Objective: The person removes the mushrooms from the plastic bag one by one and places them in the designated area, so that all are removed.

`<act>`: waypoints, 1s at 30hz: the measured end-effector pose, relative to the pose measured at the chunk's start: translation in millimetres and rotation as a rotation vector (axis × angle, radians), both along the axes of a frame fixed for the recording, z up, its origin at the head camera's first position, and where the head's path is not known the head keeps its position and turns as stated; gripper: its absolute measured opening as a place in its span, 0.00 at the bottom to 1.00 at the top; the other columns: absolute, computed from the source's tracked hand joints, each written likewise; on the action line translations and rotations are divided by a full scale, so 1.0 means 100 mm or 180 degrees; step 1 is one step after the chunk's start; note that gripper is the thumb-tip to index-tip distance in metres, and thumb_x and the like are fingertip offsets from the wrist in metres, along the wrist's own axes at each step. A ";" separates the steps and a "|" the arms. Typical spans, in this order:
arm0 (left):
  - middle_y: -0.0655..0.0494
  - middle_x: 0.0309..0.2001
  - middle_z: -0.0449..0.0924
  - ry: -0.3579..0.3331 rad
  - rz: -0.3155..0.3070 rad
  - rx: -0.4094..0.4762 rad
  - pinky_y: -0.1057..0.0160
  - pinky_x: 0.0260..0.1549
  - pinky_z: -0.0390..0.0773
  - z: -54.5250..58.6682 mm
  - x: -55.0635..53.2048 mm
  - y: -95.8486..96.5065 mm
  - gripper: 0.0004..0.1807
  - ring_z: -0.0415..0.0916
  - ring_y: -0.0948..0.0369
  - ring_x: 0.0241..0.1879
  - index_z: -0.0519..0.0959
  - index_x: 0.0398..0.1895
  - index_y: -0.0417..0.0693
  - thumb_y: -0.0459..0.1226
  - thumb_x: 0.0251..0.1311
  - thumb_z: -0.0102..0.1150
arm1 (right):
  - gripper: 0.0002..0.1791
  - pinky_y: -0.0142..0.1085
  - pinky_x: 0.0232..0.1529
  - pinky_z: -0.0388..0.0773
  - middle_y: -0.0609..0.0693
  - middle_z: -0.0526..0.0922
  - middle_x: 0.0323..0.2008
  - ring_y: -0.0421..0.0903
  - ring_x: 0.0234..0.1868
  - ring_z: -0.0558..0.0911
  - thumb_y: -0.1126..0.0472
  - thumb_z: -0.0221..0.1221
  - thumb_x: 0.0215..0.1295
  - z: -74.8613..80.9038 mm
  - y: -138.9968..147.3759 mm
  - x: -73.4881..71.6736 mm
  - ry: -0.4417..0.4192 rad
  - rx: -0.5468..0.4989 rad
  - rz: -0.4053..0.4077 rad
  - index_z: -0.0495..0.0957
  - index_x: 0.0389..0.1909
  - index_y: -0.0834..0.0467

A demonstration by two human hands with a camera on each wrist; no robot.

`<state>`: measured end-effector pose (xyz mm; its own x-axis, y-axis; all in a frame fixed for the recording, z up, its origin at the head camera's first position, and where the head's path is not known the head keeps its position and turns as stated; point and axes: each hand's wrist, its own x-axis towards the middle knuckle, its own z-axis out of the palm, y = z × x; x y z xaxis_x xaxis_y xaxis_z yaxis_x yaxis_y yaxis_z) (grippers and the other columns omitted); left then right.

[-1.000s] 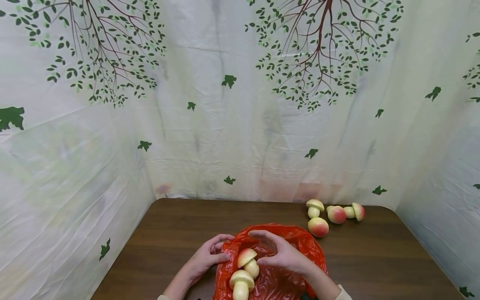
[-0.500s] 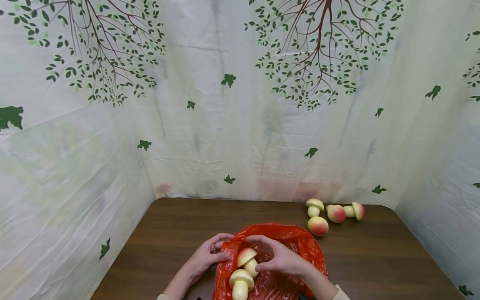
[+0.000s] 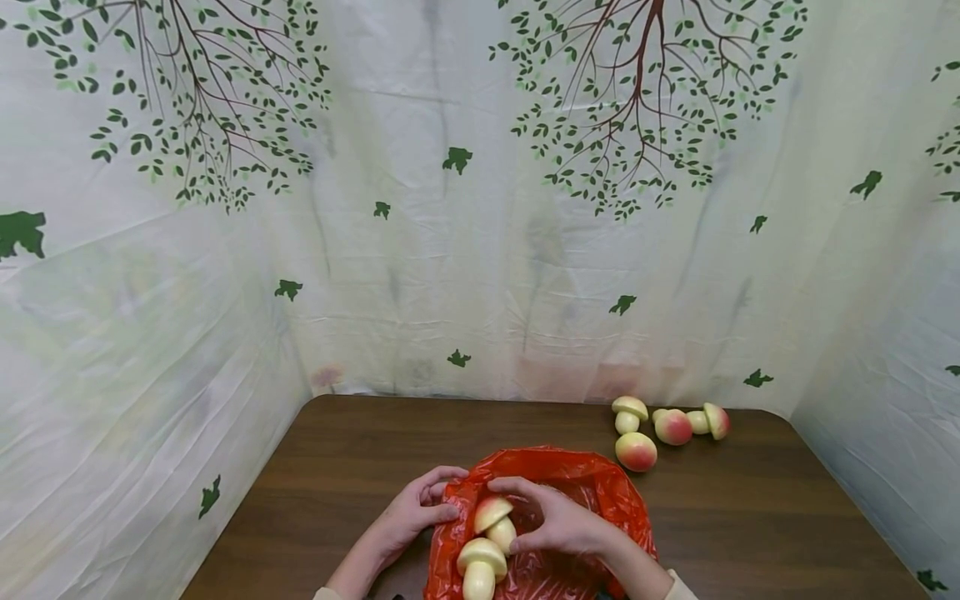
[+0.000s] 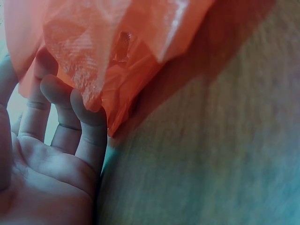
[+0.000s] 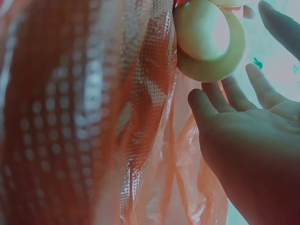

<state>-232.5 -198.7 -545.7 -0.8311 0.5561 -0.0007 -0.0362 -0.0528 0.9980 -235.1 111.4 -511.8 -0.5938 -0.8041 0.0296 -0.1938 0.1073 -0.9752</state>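
Note:
In the head view a red plastic bag (image 3: 592, 475) lies open at the front of the table. My left hand (image 3: 420, 508) pinches its left rim; the left wrist view has the fingers (image 4: 89, 117) bent against the thin plastic. Two toy mushrooms rest in the bag's left side: a pink-capped mushroom (image 3: 501, 533) and, nearer me, a pale-capped mushroom (image 3: 482, 567). My right hand (image 3: 562, 518) reaches over the bag, its bent fingers and thumb spread around the pink-capped one. In the right wrist view its fingers (image 5: 204, 101) are close under a pale mushroom (image 5: 206, 37), not closed on it.
Toward the back right of the brown table (image 3: 360, 442) lie several more toy mushrooms (image 3: 636, 452), in a loose group. A pale curtain (image 3: 480, 275) printed with branches and leaves hangs behind the table and along both sides.
My right hand has moved slightly left and down, bringing its fingers and thumb closer around the pink-capped mushroom. The left hand keeps its hold on the bag's rim.

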 end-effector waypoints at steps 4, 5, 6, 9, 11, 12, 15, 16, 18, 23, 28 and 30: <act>0.57 0.54 0.88 0.0023 0.0024 -0.0039 0.62 0.47 0.89 0.00 0.00 0.00 0.29 0.87 0.63 0.50 0.66 0.75 0.38 0.35 0.76 0.60 | 0.40 0.42 0.74 0.72 0.57 0.68 0.78 0.49 0.76 0.72 0.62 0.67 0.72 -0.01 0.00 0.00 0.0010 0.0053 0.0024 0.62 0.81 0.51; 0.57 0.54 0.88 0.0024 0.0031 -0.0053 0.62 0.47 0.89 0.00 0.00 0.00 0.29 0.87 0.63 0.50 0.66 0.75 0.39 0.35 0.76 0.60 | 0.40 0.41 0.74 0.72 0.57 0.68 0.78 0.47 0.76 0.72 0.62 0.67 0.72 -0.01 0.00 0.00 0.0001 0.0052 0.0041 0.62 0.81 0.51; 0.57 0.53 0.88 0.0037 0.0038 -0.0060 0.62 0.47 0.89 0.00 0.00 0.00 0.29 0.87 0.63 0.49 0.66 0.75 0.39 0.35 0.76 0.60 | 0.40 0.41 0.74 0.72 0.57 0.68 0.78 0.45 0.75 0.73 0.62 0.67 0.72 -0.01 0.00 0.01 -0.0008 0.0050 0.0061 0.62 0.81 0.51; 0.57 0.53 0.88 0.0053 0.0055 -0.0082 0.63 0.47 0.89 0.00 0.00 0.00 0.28 0.87 0.63 0.49 0.67 0.75 0.39 0.35 0.75 0.60 | 0.40 0.38 0.74 0.71 0.57 0.69 0.77 0.41 0.73 0.74 0.62 0.67 0.72 -0.02 0.00 0.01 -0.0017 0.0044 0.0119 0.62 0.81 0.52; 0.56 0.53 0.88 0.0049 0.0057 -0.0078 0.63 0.47 0.89 0.01 0.00 0.00 0.28 0.87 0.63 0.49 0.67 0.75 0.38 0.35 0.75 0.60 | 0.40 0.36 0.74 0.70 0.56 0.69 0.77 0.40 0.73 0.74 0.62 0.67 0.72 -0.03 0.01 0.00 -0.0027 0.0055 0.0154 0.62 0.81 0.52; 0.56 0.53 0.88 0.0045 0.0057 -0.0074 0.62 0.47 0.89 0.01 0.00 0.00 0.28 0.87 0.63 0.49 0.67 0.75 0.38 0.35 0.75 0.60 | 0.39 0.35 0.74 0.70 0.55 0.70 0.77 0.39 0.72 0.74 0.61 0.67 0.72 -0.03 0.01 0.00 -0.0034 0.0072 0.0160 0.62 0.81 0.51; 0.56 0.54 0.88 0.0019 0.0056 -0.0069 0.62 0.47 0.89 0.02 0.00 0.00 0.29 0.87 0.63 0.49 0.66 0.75 0.38 0.35 0.75 0.60 | 0.39 0.33 0.73 0.71 0.53 0.70 0.77 0.38 0.71 0.75 0.61 0.68 0.72 -0.05 0.01 -0.01 -0.0036 0.0120 0.0159 0.63 0.80 0.49; 0.56 0.54 0.88 0.0012 0.0053 -0.0064 0.62 0.48 0.89 0.02 0.00 0.00 0.29 0.87 0.63 0.49 0.66 0.75 0.38 0.35 0.75 0.60 | 0.39 0.33 0.72 0.71 0.53 0.70 0.76 0.38 0.71 0.75 0.61 0.68 0.71 -0.06 0.01 -0.01 -0.0029 0.0126 0.0157 0.63 0.80 0.49; 0.56 0.54 0.87 0.0019 0.0058 -0.0065 0.62 0.47 0.89 0.02 0.00 0.00 0.29 0.87 0.63 0.49 0.66 0.75 0.39 0.35 0.75 0.60 | 0.39 0.32 0.72 0.71 0.52 0.71 0.76 0.39 0.70 0.75 0.61 0.68 0.71 -0.08 0.01 -0.01 -0.0027 0.0133 0.0144 0.64 0.79 0.48; 0.56 0.53 0.87 0.0050 0.0078 -0.0087 0.63 0.47 0.88 0.02 0.01 0.00 0.28 0.86 0.63 0.49 0.67 0.75 0.38 0.34 0.75 0.60 | 0.37 0.32 0.69 0.73 0.53 0.73 0.73 0.39 0.68 0.77 0.61 0.69 0.70 -0.11 0.00 -0.01 0.0018 0.0145 0.0058 0.65 0.77 0.48; 0.56 0.53 0.87 0.0034 0.0089 -0.0104 0.63 0.46 0.88 0.01 0.01 0.00 0.28 0.86 0.63 0.49 0.67 0.75 0.39 0.34 0.75 0.61 | 0.35 0.31 0.68 0.74 0.53 0.75 0.71 0.38 0.68 0.77 0.61 0.70 0.69 -0.11 -0.02 0.00 0.0086 0.0172 -0.0049 0.67 0.73 0.49; 0.56 0.53 0.87 0.0020 0.0093 -0.0104 0.63 0.46 0.88 0.02 0.01 0.00 0.29 0.86 0.63 0.49 0.67 0.75 0.39 0.34 0.75 0.61 | 0.35 0.30 0.67 0.74 0.52 0.77 0.69 0.38 0.67 0.78 0.62 0.71 0.68 -0.12 -0.03 0.00 0.0121 0.0180 -0.0077 0.67 0.72 0.49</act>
